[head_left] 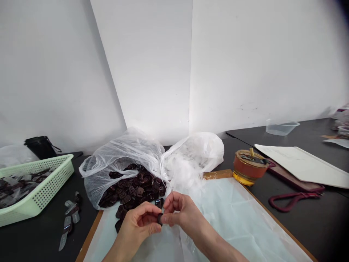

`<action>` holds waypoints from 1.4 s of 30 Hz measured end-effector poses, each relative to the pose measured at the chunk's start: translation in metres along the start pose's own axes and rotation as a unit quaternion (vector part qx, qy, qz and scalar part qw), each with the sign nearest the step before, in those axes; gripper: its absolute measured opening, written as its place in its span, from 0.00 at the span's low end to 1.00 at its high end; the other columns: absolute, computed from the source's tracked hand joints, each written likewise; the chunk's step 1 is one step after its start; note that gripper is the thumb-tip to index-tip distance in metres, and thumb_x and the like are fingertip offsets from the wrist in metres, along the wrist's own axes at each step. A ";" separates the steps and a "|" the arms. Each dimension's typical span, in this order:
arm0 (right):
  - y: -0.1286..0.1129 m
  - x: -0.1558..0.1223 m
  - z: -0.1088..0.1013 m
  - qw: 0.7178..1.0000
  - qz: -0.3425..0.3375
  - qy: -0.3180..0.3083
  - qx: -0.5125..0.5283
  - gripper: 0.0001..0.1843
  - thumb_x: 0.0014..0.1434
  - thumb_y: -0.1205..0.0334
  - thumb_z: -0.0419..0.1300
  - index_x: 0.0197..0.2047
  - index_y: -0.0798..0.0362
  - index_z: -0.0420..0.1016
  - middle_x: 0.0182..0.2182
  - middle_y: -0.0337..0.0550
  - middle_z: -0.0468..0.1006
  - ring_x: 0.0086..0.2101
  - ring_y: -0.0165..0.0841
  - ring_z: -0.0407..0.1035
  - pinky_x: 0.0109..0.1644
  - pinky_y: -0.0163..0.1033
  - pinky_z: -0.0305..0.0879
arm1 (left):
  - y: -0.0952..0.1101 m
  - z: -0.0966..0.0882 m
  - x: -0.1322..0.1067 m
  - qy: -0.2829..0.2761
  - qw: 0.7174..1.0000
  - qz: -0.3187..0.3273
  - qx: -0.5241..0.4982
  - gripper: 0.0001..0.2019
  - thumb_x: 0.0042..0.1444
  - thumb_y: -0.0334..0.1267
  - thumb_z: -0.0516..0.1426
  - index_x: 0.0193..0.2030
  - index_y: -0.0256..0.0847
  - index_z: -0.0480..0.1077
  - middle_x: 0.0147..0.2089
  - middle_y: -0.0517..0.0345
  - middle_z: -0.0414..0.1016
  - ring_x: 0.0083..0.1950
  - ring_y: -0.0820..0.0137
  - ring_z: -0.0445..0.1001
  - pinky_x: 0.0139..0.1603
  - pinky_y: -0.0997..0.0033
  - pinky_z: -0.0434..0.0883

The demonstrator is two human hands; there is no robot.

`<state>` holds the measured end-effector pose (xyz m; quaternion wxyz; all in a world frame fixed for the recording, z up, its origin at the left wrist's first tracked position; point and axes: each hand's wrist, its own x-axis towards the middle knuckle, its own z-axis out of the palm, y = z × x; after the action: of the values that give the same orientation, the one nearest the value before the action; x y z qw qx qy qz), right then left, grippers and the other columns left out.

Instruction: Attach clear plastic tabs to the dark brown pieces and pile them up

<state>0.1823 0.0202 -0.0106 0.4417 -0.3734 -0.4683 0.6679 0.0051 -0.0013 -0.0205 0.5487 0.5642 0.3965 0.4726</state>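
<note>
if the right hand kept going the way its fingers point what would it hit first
The right hand would meet the small dark piece first, as its fingers already pinch it. Just beyond is the left hand, though depth is hard to judge from this view.

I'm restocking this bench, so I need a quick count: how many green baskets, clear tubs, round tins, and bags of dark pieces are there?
Green perforated basket: 1
Clear plastic tub: 1
Round orange tin with gold lid: 1
Plastic bag of dark pieces: 1
Total: 4
</note>
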 end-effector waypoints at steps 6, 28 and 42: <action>0.006 0.000 0.004 0.998 -0.045 0.035 -0.024 0.12 0.38 0.71 0.69 0.24 0.54 0.70 0.16 0.31 0.71 0.19 0.25 0.62 0.23 0.31 0.59 | -0.006 -0.005 0.002 0.002 1.000 -0.007 0.003 0.13 0.42 0.38 0.72 0.37 0.45 0.83 0.37 0.56 0.74 0.38 0.65 0.74 0.38 0.70 0.72; -0.001 -0.014 0.011 0.934 -0.171 0.052 -0.310 0.11 0.49 0.79 0.62 0.25 0.52 0.73 0.25 0.35 0.75 0.31 0.31 0.68 0.34 0.32 0.61 | 0.017 0.005 -0.003 0.068 0.988 -0.039 0.136 0.07 0.49 0.31 0.61 0.37 0.40 0.75 0.32 0.59 0.75 0.37 0.65 0.73 0.38 0.70 0.71; -0.001 -0.016 0.009 0.853 -0.282 -0.019 -0.438 0.19 0.49 0.78 0.64 0.42 0.50 0.76 0.39 0.44 0.75 0.42 0.38 0.70 0.45 0.40 0.68 | 0.018 -0.003 -0.001 0.056 0.998 -0.031 0.017 0.09 0.48 0.27 0.58 0.33 0.44 0.63 0.27 0.67 0.68 0.31 0.72 0.66 0.34 0.74 0.65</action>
<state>0.1798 0.0028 -0.0062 0.3929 -0.3668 -0.8062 0.2473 0.0004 -0.0034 -0.0026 0.5305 0.5338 0.4522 0.4788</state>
